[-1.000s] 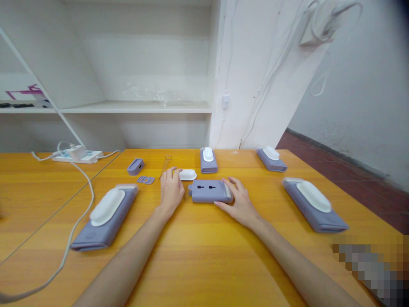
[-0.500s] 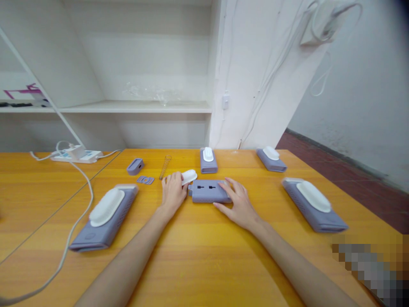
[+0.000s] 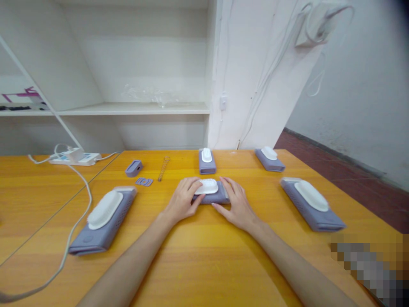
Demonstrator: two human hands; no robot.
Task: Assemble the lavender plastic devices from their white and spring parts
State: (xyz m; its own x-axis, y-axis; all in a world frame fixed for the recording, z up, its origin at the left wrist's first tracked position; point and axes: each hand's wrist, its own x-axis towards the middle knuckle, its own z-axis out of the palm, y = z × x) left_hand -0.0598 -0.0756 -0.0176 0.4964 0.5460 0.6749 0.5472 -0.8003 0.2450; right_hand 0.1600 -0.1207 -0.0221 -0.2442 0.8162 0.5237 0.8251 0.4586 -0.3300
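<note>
My left hand (image 3: 185, 197) is closed on a white oval ribbed piece (image 3: 208, 186), which sits over the top of a flat purple-grey box (image 3: 212, 198). With the piece there, the box's two dark slots are hidden. Whether the piece is fixed to the box or only resting on it, I cannot tell. My right hand (image 3: 235, 200) grips the right end of the same box, thumb at the near side and fingers at the far side.
Similar purple-grey boxes with white oval tops stand around: left (image 3: 104, 221), back (image 3: 207, 164), back right (image 3: 270, 159) and right (image 3: 311, 202). Behind my left hand lie a coil spring (image 3: 164, 168), a purple holder (image 3: 133, 168) and thin purple rings (image 3: 144, 182). A cable (image 3: 86, 183) leads from a power strip (image 3: 75, 158).
My left hand has moved right, bringing the white oval piece from beside the box onto its top over the slots. My right hand has stayed at the box's right end.
</note>
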